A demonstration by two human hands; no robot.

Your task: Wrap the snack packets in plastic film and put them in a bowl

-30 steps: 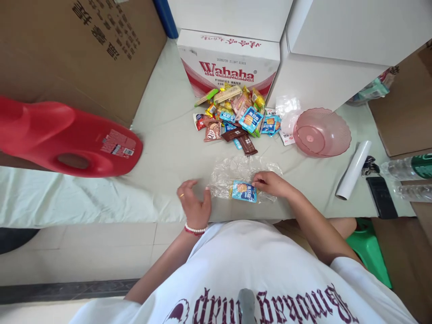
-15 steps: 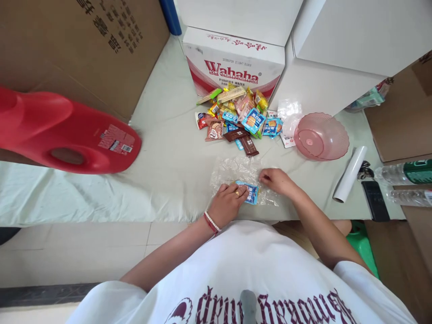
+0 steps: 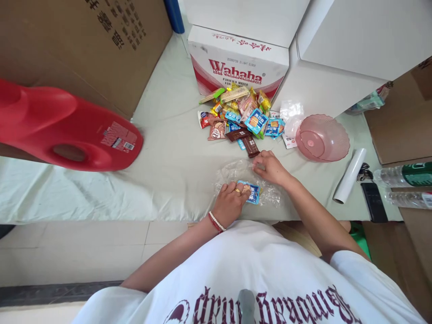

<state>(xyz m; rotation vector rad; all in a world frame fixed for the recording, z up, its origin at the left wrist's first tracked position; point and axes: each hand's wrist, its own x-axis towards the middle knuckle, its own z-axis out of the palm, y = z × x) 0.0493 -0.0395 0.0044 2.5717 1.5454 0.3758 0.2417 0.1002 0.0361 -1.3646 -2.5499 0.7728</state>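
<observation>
Blue snack packet (image 3: 254,194) is lying under my flat-fingered left hand (image 3: 230,201), maybe staying still; my right hand (image 3: 270,168) is pinching clear plastic (image 3: 236,171).

Plastic film (image 3: 232,171) crinkled, glossy; blue packet (image 3: 255,194) shiny; red jug (image 3: 74,127) smooth plastic.

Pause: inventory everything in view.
Flat snack packet: 1, blue, front
Crinkled plastic film: 1, clear, front
Wrapped snacks: many, multicoloured, centre
Wahaha carton: 1, white-red, back
Ribbed bowl: 1, pink, right
Plastic wrapping: 1, clear, right
Cylindrical roll: 1, white, right
Flat slab: 1, black, right
Small cluster: 1, dark, right
Plastic bottles: 2, clear, right
Handled plastic jug: 1, red, left
Cardboard boxes: 2+, brown, both sides
Boxy units: 2+, white, back
Tube: 1, blue, back
Partial object: 1, green, right
Tablecloth: 1, greenish, centre
Shirt: 1, white, bottom
Left hand: 1, on packet
Right hand: 1, pinching film
</observation>
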